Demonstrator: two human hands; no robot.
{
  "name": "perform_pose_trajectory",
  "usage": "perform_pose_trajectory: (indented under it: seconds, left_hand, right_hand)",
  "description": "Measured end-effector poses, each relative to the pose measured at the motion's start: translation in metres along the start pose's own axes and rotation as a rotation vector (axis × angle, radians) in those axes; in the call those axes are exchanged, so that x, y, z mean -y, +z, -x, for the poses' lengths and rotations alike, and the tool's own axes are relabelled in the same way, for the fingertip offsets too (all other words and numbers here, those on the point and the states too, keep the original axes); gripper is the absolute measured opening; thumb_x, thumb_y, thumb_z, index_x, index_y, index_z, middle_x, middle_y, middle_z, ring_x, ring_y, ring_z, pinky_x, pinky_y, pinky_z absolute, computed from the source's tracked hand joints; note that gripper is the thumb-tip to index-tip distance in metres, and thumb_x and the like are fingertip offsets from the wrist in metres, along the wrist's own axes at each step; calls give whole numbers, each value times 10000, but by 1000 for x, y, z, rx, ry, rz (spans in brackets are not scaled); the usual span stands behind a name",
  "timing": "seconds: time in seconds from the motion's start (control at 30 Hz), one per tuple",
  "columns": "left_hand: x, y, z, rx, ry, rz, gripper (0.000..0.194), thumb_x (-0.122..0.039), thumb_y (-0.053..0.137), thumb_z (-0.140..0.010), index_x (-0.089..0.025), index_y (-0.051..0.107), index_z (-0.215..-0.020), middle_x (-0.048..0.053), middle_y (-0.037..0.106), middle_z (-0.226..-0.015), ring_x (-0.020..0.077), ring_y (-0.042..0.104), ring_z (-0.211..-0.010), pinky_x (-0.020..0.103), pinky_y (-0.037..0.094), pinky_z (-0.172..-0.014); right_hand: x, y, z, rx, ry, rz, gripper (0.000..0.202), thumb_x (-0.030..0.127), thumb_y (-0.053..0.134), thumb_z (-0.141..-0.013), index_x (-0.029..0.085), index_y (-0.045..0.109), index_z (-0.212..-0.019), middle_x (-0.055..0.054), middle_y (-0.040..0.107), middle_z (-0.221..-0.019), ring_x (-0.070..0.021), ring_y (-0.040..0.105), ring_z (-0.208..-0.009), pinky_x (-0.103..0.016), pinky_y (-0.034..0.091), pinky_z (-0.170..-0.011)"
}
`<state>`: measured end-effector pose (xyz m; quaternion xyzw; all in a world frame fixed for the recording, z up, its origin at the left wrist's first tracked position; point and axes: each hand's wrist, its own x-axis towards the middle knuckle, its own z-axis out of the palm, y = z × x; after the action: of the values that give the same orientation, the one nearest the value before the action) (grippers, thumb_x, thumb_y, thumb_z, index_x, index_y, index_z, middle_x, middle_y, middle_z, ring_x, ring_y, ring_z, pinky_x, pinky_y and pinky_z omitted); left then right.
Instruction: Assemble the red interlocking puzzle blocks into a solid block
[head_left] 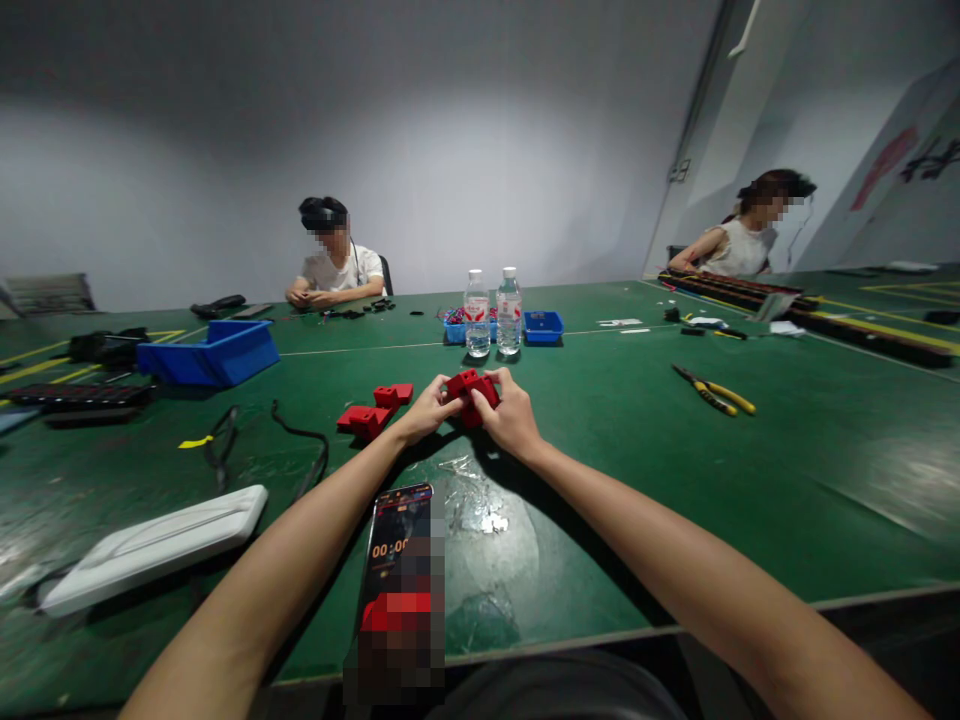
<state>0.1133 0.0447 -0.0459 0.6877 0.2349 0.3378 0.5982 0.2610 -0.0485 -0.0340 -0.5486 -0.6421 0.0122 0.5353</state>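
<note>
And here we are, up close: the left hand (427,412) and the right hand (516,412) meet just above the bench (637,450), both curled in, fingers and thumbs closed around a bright red, stepped block with small holes (471,380). It sits squarely between them, straight ahead of the wearer, gripped from both sides, so neither hand is nearer. Its long axis? Too much hides behind the fingers to tell.

Just out to the left, two more red stepped blocks (365,421) lie on the bench, one behind the other, and it's the left hand that is closer to those. Nearer the body, a dark phone with a lit timer screen (390,525) rests between the forearms; left of it, a flat white slab-like device (157,550) and a bent black cable (311,437).

Beyond the hands, two clear plastic water bottles (509,315) stand upright before a small blue plastic tray (543,328). Out right, yellow-and-black-handled pliers (709,390) lie splayed. Farther left, a larger blue bin (210,355); across the bench, a seated person in white (341,272).
</note>
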Motion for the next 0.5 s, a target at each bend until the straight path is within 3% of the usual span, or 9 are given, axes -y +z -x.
perform_pose_trajectory:
  seconds: [0.07, 0.13, 0.23, 0.33, 0.5]
  left_hand:
    - [0, 0, 0, 10, -1, 10, 556, -458, 765, -634, -177, 401, -947, -31, 611, -788, 101, 593, -682, 231, 440, -669]
    - [0, 0, 0, 11, 0, 16, 560, -461, 769, -627, -178, 398, -938, -27, 616, -799, 103, 597, -690, 232, 443, -674]
    - [2, 0, 0, 8, 1, 13, 548, -456, 767, -634, -182, 399, -932, -27, 619, -796, 109, 604, -693, 235, 444, -676]
    - [4, -1, 0, 13, -4, 23, 534, -433, 765, -649, -184, 403, -953, -17, 635, -812, 121, 620, -719, 247, 447, -700]
    - [5, -4, -2, -9, -45, 95, 557, -382, 775, -652, -180, 416, -1028, 4, 677, -815, 128, 640, -713, 265, 453, -734]
  right_hand:
    - [2, 0, 1, 15, 78, 14, 212, 355, 509, -845, 177, 512, -961, -44, 629, -810, -186, 596, -692, -304, 477, -684]
    - [2, 1, 2, 33, 65, 34, 229, 368, 508, -845, 173, 520, -965, -44, 629, -797, -186, 589, -676, -298, 471, -667]
    - [0, 2, 4, 48, -22, 42, 330, 328, 485, -866, 165, 512, -1152, -89, 653, -986, -204, 618, -833, -310, 478, -767]
    - [-3, 2, 3, 106, -89, 91, 483, 306, 454, -895, 201, 401, -1363, -106, 618, -1161, -218, 606, -982, -327, 463, -865]
    - [-3, -2, 2, 217, -53, 258, 588, 351, 422, -924, 239, 249, -1474, -115, 618, -1107, -244, 625, -928, -346, 483, -821]
